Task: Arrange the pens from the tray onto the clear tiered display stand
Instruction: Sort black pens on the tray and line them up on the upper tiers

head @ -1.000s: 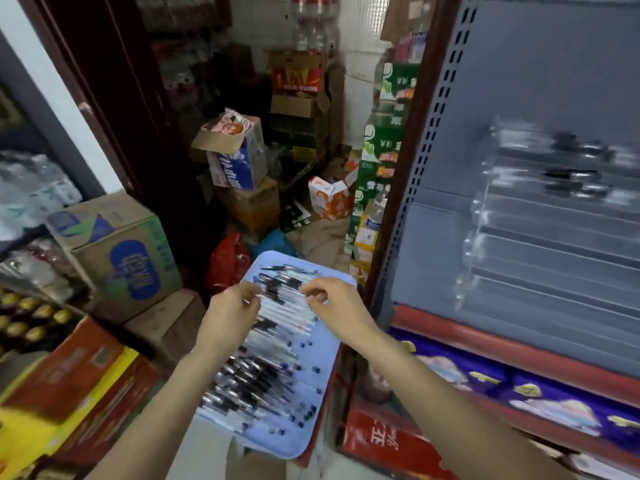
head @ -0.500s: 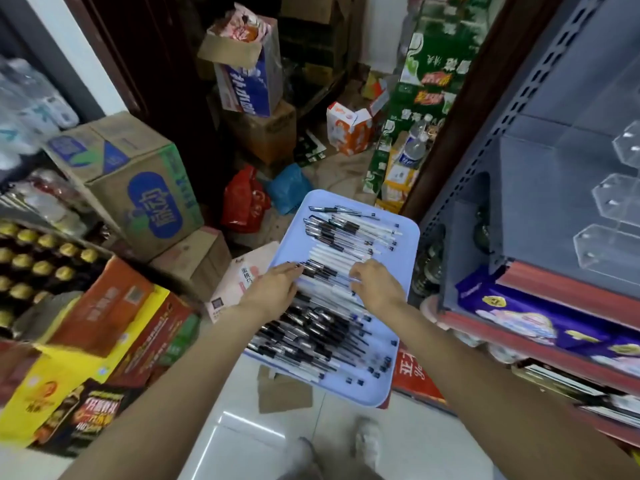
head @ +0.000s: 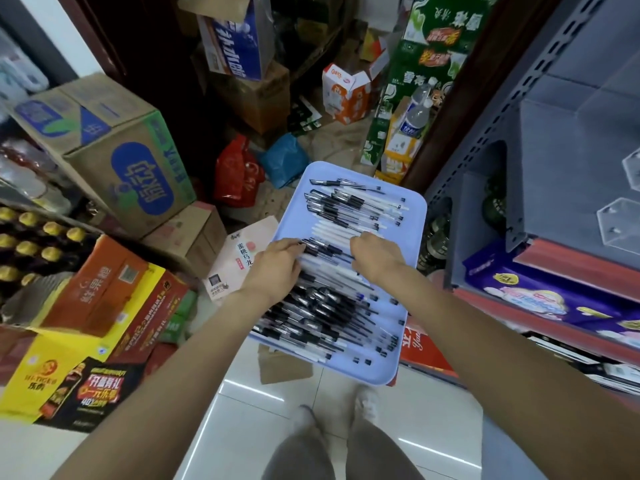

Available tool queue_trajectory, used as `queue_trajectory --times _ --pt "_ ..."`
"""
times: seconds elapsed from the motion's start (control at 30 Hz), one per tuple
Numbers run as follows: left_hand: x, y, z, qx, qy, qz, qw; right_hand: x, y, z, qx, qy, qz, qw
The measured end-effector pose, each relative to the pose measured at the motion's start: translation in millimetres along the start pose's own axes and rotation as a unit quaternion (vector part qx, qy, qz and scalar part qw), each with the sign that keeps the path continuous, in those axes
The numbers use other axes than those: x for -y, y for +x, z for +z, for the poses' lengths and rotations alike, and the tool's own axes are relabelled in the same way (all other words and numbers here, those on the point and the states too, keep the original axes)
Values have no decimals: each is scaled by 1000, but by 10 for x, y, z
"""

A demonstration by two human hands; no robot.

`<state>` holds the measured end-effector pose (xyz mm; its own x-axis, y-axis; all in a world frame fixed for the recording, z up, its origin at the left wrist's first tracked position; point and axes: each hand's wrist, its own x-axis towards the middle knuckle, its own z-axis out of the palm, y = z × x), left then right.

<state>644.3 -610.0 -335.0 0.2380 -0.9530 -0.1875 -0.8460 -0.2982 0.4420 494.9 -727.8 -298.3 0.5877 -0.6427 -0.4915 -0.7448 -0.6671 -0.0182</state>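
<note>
both hands are resting on the pens (head: 332,306) in the tray (head: 412,216); the left hand (head: 277,268) and right hand (head: 377,254) are curling fingers, grip unclear.

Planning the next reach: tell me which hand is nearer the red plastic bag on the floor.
Left. The left hand sits at the tray's left edge, the side facing the red plastic bag; the right hand is farther right, over the pens.

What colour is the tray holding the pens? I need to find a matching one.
Light blue tray, seen best in the head view.
</note>
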Motion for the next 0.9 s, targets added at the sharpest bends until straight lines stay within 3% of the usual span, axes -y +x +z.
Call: queue_trajectory --times 0.27,0.4,0.5,0.67,0.77,0.9 --pt "-24 -5 -57 24 -23 -16 999 -7 -12 -96 28 39 -15 999" --pt "-154 -37 -184 -62 -164 -52 983 -73 -139 -131 -16 171 10 985" --pt "-459 -39 -378 -106 -266 -58 956 -130 -352 -311 -72 306 15 949" --pt "-1229 113 -780 -97 -417 28 903 -317 -788 -752 -155 386 -19 909" --pt "-1685 232 -952 -121 -410 65 902 -570 -1038 -967 -223 392 0 892" --pt "-2337 335 -1077 -78 -390 144 906 -1067 -1399 -1136 -304 391 25 869"
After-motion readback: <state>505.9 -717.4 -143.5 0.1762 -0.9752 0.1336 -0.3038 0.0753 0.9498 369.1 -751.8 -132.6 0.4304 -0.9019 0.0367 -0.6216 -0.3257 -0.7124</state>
